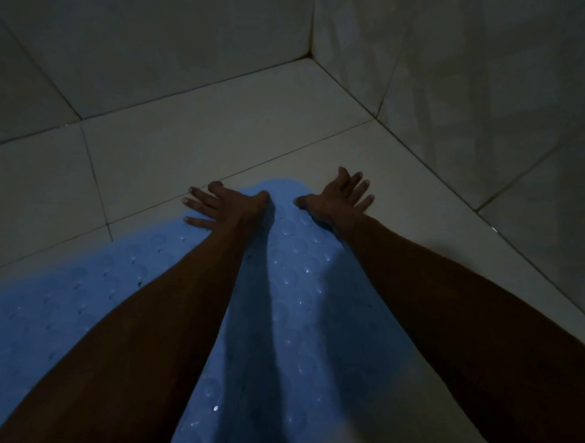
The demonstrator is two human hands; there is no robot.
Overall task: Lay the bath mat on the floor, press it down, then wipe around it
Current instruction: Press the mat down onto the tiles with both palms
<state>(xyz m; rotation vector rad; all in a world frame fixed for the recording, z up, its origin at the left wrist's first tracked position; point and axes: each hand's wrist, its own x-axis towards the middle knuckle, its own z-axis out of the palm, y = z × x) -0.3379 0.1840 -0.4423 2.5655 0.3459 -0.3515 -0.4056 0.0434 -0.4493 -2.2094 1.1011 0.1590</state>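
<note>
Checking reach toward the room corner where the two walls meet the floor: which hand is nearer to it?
Right. The right hand presses the blue bath mat's far right edge, closer to the wall corner. The left hand presses the far left edge, farther away.

Blue bath mat [293, 287] on tiled floor [215, 131], left hand [227, 203], right hand [336, 196] flat on it

Dim pale tiled walls [178, 43] meeting in a corner [310, 53], dark grout lines [93, 168]

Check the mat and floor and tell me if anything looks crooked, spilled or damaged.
Nothing stands out. The blue bath mat lies flat on the tiled floor, with the left hand and right hand spread on its far end. The dim light hides fine detail.
</note>
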